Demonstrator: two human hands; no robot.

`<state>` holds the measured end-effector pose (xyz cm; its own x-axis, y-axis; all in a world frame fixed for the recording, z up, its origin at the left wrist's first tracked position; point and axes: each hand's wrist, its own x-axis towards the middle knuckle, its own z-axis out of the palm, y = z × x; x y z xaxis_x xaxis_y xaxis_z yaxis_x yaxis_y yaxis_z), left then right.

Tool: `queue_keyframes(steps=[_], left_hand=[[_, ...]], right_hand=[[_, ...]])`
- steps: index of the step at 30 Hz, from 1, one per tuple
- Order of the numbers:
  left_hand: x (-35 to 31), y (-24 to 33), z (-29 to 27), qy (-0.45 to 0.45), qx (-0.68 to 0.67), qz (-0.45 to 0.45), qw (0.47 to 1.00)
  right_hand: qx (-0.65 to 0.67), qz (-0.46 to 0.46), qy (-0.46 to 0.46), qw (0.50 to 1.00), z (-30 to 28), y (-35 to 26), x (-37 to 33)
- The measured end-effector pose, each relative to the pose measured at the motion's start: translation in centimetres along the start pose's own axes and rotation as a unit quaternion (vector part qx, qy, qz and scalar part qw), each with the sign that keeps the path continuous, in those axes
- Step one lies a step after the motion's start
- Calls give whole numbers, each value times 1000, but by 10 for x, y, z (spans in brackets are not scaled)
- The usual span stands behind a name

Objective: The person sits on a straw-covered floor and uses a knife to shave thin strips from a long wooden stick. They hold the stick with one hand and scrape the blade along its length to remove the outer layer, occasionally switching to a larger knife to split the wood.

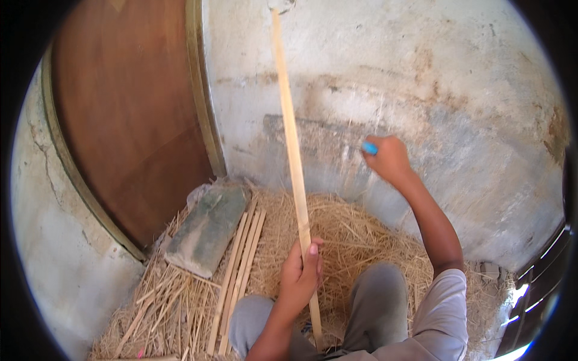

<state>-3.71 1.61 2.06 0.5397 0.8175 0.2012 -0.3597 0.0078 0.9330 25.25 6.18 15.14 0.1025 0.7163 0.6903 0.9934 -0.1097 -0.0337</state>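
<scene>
A long, flat strip of pale wood or bamboo [292, 135] stands nearly upright in front of me, leaning slightly left at its top. My left hand [299, 272] is wrapped round its lower part, the thumb pressed on its face. Its lower end comes down between my knees. Raised to the right, apart from the strip, my right hand [388, 159] is closed round something with a bright blue end [369, 148]. That blue end looks like a handle; the rest is hidden by the fist or blurred.
Straw and thin shavings [343, 225] cover the ground. Several similar strips [241, 271] lie side by side at left, beside a grey stone slab [209, 228]. A brown door [132, 108] and a stained plaster wall [469, 120] stand ahead. Slatted boards [542, 277] edge the right.
</scene>
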Motion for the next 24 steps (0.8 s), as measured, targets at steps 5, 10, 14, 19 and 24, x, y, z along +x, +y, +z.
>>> queue_keyframes(steps=[5, 10, 14, 19, 24], left_hand=[[-2, -16, 14, 61, 279, 21, 958], [-8, -14, 33, 68, 340, -36, 937], [-7, -20, 39, 31, 342, -33, 938], [-9, -36, 46, 0, 336, -44, 941], [-11, -37, 53, -8, 331, -82, 940]], right_hand=[[-42, -149, -2, 988, 34, -59, -78], [-34, -151, 20, 988, 31, -58, -96], [-55, -140, -35, 988, 31, -60, -105], [-121, -161, -28, 979, 48, -36, -101], [-226, -57, -70, 970, 55, -28, -72]])
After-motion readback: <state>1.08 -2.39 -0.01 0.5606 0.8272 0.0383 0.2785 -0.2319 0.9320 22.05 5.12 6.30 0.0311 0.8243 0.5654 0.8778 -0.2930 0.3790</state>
